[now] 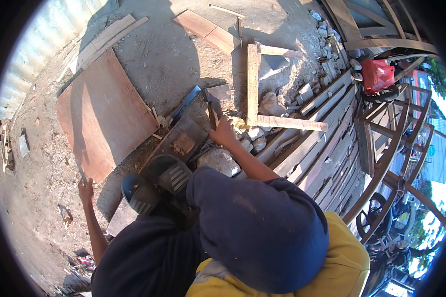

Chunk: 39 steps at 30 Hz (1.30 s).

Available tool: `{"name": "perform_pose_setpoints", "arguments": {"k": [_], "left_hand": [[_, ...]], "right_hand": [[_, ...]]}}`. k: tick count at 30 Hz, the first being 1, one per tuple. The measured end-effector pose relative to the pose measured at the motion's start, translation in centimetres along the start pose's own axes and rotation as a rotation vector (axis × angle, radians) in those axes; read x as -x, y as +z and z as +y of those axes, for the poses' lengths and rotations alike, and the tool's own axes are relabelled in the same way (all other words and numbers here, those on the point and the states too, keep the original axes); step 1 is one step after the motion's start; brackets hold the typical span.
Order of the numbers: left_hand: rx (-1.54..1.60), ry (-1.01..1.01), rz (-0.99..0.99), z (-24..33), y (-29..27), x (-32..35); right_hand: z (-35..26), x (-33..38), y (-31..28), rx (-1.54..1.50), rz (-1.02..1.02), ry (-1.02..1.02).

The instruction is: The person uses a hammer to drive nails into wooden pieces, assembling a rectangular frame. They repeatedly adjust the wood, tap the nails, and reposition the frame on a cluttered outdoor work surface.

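A reddish-brown plywood sheet (109, 114) lies tilted at my left, with a shadow across it. My left hand (85, 189) is closed at its near corner, fingers pinching the edge. In front of me my right hand (224, 131) is wrapped round the dark handle of a tool. A flat, dark rectangular piece (218, 92) shows just beyond that hand; whether it belongs to the tool I cannot tell. Beside it lies a long blue object (185, 102), its kind unclear. My sandalled feet (168, 173) rest by a wooden plank (183, 141) between my hands.
A frame of pale timber (252, 84) stands ahead right, near rubble stones (271, 105). Stacked boards (312, 143) run along the right, with a red plastic bag (377, 75) beyond. Loose planks (206, 30) lie on the dirt ahead. Corrugated metal sheeting (39, 54) borders the far left.
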<state>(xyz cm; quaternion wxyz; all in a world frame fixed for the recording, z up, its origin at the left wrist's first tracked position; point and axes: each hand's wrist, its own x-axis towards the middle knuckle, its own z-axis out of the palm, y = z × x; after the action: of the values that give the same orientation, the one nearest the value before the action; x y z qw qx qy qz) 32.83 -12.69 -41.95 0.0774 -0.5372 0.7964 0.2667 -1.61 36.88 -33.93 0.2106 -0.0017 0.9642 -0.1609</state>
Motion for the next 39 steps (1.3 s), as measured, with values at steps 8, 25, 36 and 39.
{"name": "perform_pose_setpoints", "arguments": {"k": [8,25,36,39], "left_hand": [[0.07,0.057,0.053,-1.0,1.1,-0.3],[0.43,-0.277,-0.281,1.6,0.6,-1.6],[0.669,-0.122,-0.273,9.1,-9.3,5.8],[0.749,-0.129,-0.209,10.8,-11.4,7.4]], "right_hand": [[-0.3,0.9,1.0,-0.015,0.027,-0.044],[0.4,0.4,2.6,0.092,0.129,-0.095],[0.7,0.3,0.9,0.048,0.008,-0.097],[0.2,0.0,0.7,0.048,-0.012,-0.077]]}}
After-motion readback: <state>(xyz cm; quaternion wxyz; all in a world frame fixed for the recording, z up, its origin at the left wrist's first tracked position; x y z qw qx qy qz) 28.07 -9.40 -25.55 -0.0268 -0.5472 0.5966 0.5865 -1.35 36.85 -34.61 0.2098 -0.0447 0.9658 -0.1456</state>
